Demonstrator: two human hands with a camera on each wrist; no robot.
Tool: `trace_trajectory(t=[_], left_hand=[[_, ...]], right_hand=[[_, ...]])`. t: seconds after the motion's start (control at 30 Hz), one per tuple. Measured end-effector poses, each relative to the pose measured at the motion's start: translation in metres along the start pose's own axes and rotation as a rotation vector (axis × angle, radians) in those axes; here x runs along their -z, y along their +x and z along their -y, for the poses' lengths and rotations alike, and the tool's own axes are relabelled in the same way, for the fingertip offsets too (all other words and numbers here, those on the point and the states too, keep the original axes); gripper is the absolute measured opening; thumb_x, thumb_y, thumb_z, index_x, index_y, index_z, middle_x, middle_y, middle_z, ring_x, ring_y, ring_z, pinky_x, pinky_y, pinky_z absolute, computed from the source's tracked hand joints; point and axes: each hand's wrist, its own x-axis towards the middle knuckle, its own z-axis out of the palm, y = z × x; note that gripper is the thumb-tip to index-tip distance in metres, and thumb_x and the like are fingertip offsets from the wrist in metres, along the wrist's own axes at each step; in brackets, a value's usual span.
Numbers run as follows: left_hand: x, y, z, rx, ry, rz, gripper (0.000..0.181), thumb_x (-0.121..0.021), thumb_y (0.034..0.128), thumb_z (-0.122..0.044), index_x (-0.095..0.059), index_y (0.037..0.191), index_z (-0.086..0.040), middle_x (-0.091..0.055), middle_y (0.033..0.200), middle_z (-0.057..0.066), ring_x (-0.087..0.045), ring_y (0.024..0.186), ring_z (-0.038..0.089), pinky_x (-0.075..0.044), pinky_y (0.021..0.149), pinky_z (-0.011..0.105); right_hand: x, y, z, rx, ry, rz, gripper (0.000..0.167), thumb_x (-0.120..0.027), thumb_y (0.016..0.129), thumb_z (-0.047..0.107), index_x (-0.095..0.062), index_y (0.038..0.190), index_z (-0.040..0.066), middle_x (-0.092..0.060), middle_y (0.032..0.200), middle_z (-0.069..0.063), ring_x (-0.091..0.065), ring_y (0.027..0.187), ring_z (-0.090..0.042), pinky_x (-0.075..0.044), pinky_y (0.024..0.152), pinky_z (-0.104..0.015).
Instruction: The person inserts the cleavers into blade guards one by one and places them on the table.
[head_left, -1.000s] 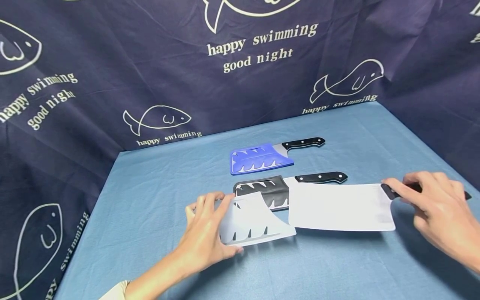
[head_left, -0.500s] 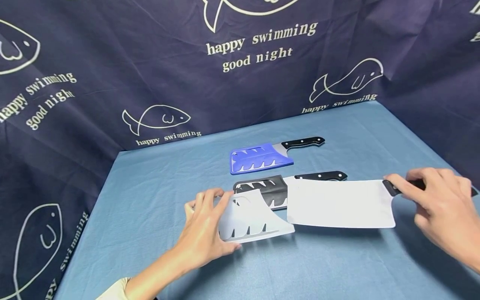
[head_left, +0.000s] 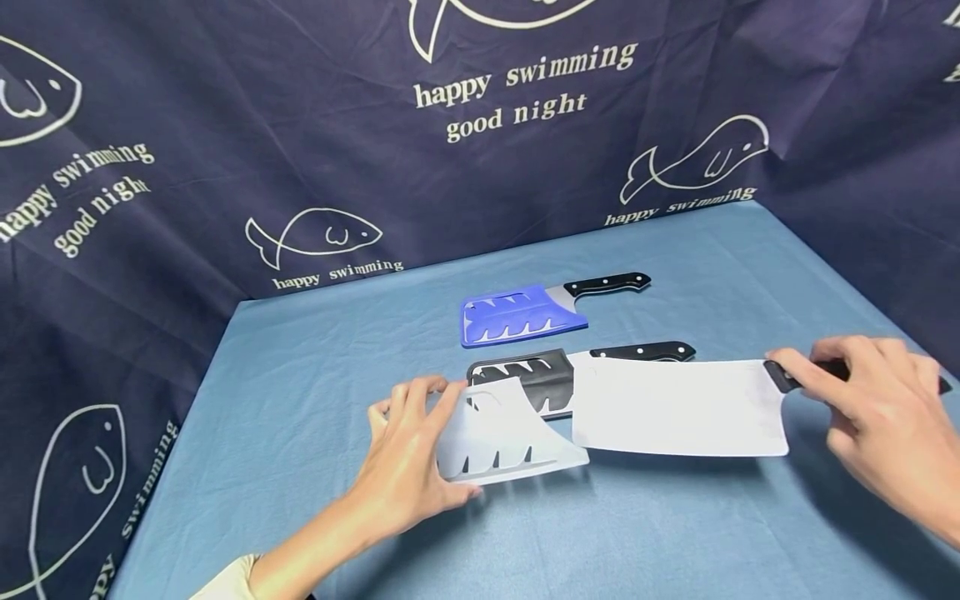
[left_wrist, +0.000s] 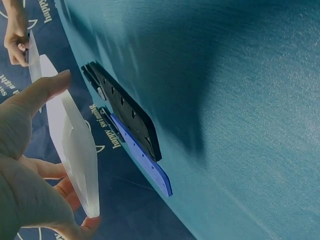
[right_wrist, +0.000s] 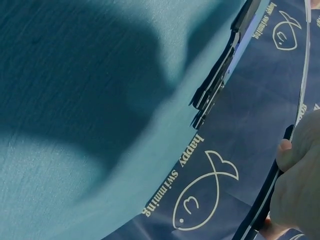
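Observation:
My left hand (head_left: pixel 408 454) grips a white slotted cleaver sheath (head_left: pixel 498 437) between thumb and fingers, raised over the table. Its mouth faces right. My right hand (head_left: pixel 877 408) holds a bare cleaver (head_left: pixel 678 408) by its black handle (right_wrist: pixel 262 200), the broad blade pointing left. In the head view, the blade's front edge sits right beside the sheath's mouth; I cannot tell if they touch. Behind them lies a cleaver in a black sheath (head_left: pixel 532 383), partly covered by the white sheath and the blade. Farther back lies another cleaver in a blue sheath (head_left: pixel 517 317).
Blue cloth covers the table (head_left: pixel 315 375). Dark blue curtains (head_left: pixel 337 125) with fish drawings and lettering stand along the back and sides. The sheathed cleavers lie with their black handles (head_left: pixel 607 285) toward the right.
Both hands have risen very slightly with the sheath and cleaver, and the blade has shifted a little left. Over the last half second they are nearly still.

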Motion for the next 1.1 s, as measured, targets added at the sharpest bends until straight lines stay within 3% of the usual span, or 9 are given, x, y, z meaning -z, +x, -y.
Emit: trace_trajectory(t=[0.3, 0.5, 0.67, 0.9, 1.1], left_hand=[[0.0, 0.0, 0.001, 0.008, 0.0, 0.016, 0.108, -0.091, 0.046, -0.045, -0.045, 0.14, -0.021, -0.042, 0.13, 0.004, -0.036, 0.115, 0.02, -0.023, 0.094, 0.044], [-0.001, 0.001, 0.003, 0.013, 0.018, -0.003, 0.108, -0.092, 0.0447, -0.044, -0.045, 0.14, -0.023, -0.044, 0.129, 0.004, -0.038, 0.115, 0.02, -0.027, 0.09, 0.044], [-0.001, 0.003, 0.003, 0.004, 0.03, -0.016, 0.108, -0.091, 0.045, -0.044, -0.045, 0.14, -0.022, -0.045, 0.128, 0.005, -0.039, 0.114, 0.021, -0.027, 0.089, 0.045], [-0.004, 0.006, 0.003, -0.007, 0.045, -0.011, 0.107, -0.091, 0.0428, -0.043, -0.048, 0.137, -0.019, -0.044, 0.127, 0.002, -0.038, 0.112, 0.021, -0.028, 0.088, 0.045], [-0.007, 0.01, -0.002, -0.013, 0.041, 0.006, 0.106, -0.09, 0.0417, -0.046, -0.05, 0.135, -0.019, -0.045, 0.126, 0.001, -0.039, 0.114, 0.02, -0.029, 0.087, 0.045]], right_hand=[[0.001, 0.0, 0.002, -0.005, -0.005, 0.026, 0.063, -0.028, 0.064, -0.007, -0.057, 0.115, 0.016, -0.046, 0.097, -0.019, -0.04, 0.087, -0.045, -0.019, 0.063, -0.055], [0.002, 0.001, 0.003, 0.0, -0.005, 0.0, 0.061, -0.029, 0.064, -0.008, -0.058, 0.112, 0.016, -0.047, 0.096, -0.019, -0.04, 0.087, -0.046, -0.019, 0.063, -0.057], [0.003, 0.002, 0.003, -0.01, -0.01, 0.023, 0.061, -0.028, 0.065, -0.007, -0.056, 0.114, 0.016, -0.046, 0.097, -0.019, -0.04, 0.087, -0.046, -0.02, 0.064, -0.057], [0.0, 0.001, 0.004, -0.008, 0.0, 0.041, 0.071, -0.04, 0.053, -0.014, -0.057, 0.115, 0.015, -0.048, 0.095, -0.018, -0.041, 0.088, -0.046, -0.021, 0.068, -0.059], [-0.006, 0.003, 0.011, 0.006, 0.007, 0.106, 0.074, -0.045, 0.049, -0.015, -0.058, 0.116, 0.015, -0.048, 0.096, -0.015, -0.041, 0.089, -0.043, -0.025, 0.07, -0.057]])
